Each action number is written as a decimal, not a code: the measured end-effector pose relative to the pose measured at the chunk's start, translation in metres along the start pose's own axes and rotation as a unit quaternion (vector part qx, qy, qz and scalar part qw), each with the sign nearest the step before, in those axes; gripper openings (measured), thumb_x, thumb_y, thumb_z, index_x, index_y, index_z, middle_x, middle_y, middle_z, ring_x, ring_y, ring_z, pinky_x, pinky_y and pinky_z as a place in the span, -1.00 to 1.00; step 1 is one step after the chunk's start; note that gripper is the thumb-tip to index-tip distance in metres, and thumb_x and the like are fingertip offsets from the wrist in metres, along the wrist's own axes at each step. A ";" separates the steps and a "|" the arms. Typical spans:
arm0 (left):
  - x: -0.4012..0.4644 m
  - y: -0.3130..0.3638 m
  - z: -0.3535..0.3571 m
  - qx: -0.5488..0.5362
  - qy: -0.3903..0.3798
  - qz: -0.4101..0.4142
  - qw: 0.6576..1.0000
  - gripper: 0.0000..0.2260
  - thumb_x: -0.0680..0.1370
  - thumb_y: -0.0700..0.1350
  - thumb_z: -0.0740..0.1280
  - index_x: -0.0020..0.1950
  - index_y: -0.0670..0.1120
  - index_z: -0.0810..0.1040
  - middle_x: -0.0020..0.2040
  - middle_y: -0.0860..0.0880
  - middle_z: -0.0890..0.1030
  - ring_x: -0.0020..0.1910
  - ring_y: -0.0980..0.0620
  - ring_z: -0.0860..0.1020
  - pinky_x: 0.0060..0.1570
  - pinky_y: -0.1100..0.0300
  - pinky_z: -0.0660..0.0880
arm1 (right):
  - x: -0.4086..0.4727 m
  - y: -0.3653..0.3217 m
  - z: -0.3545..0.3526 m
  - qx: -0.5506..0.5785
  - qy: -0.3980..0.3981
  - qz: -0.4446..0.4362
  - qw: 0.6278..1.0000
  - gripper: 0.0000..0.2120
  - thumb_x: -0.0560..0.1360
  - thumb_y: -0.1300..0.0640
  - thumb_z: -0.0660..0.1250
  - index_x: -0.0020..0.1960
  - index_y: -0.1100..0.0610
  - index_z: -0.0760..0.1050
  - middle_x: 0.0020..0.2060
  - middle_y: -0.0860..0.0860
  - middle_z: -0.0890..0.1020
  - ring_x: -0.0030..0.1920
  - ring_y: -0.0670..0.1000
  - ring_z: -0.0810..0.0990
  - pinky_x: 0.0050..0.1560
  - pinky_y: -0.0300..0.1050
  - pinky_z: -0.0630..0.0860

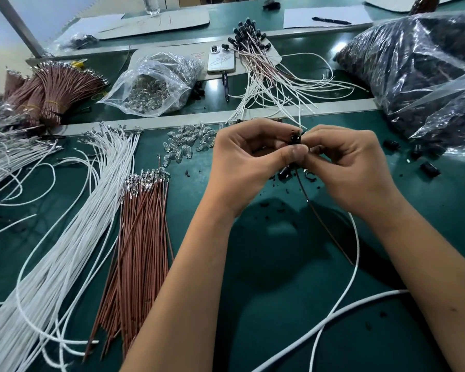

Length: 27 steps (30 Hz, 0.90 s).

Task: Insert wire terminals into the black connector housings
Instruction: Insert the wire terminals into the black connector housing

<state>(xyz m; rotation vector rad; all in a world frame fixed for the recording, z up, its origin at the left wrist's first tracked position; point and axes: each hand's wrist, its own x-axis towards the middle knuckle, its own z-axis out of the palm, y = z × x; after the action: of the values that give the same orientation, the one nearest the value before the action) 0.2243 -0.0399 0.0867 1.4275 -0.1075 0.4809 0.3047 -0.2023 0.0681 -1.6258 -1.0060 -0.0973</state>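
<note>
Over the green bench (279, 264), the left hand (242, 162) and right hand (352, 167) both pinch one black connector housing (295, 138), held just above the surface. A brown wire (317, 213) and a white wire (356, 245) trail from it. To seat a terminal well, keep the housing steady, line the terminal up squarely, then push straight; whether it has latched is hidden by fingers. Two hands, one housing, two wires.

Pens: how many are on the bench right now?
2. One black pen lies on the white paper at the far right; another pen lies just below the phone. Others may be hidden under the bags.
</note>
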 end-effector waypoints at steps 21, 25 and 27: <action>0.001 0.003 0.004 0.018 -0.017 0.039 0.999 -0.72 0.34 -0.47 0.53 0.01 -0.30 0.65 -0.25 -0.09 0.63 -0.26 0.04 0.57 -0.15 0.19 0.54 | 0.000 -0.001 -0.002 -0.007 -0.003 -0.008 1.000 -0.96 0.55 0.17 0.50 -0.01 0.07 0.66 -0.16 -0.01 0.69 -0.19 -0.08 0.61 -0.13 -0.13 0.53; 0.002 0.004 0.003 0.017 -0.022 0.046 0.999 -0.71 0.34 -0.47 0.53 0.03 -0.31 0.65 -0.24 -0.12 0.62 -0.25 0.05 0.57 -0.15 0.23 0.53 | 0.000 -0.002 -0.004 -0.010 -0.009 -0.006 1.000 -0.91 0.55 0.15 0.48 0.04 0.14 0.68 -0.12 0.00 0.71 -0.12 -0.13 0.66 -0.06 -0.23 0.55; 0.002 0.003 0.003 0.015 -0.020 0.048 0.999 -0.70 0.34 -0.48 0.53 0.04 -0.32 0.65 -0.24 -0.11 0.62 -0.25 0.05 0.57 -0.15 0.24 0.52 | -0.001 -0.002 -0.003 -0.015 -0.008 -0.010 1.000 -0.90 0.56 0.18 0.48 0.07 0.14 0.68 -0.09 -0.01 0.72 -0.09 -0.14 0.68 -0.03 -0.24 0.56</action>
<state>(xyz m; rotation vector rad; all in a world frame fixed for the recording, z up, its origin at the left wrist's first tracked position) 0.2255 -0.0420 0.0910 1.4659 -0.2030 0.5344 0.3043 -0.2054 0.0706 -1.6452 -1.0385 -0.1130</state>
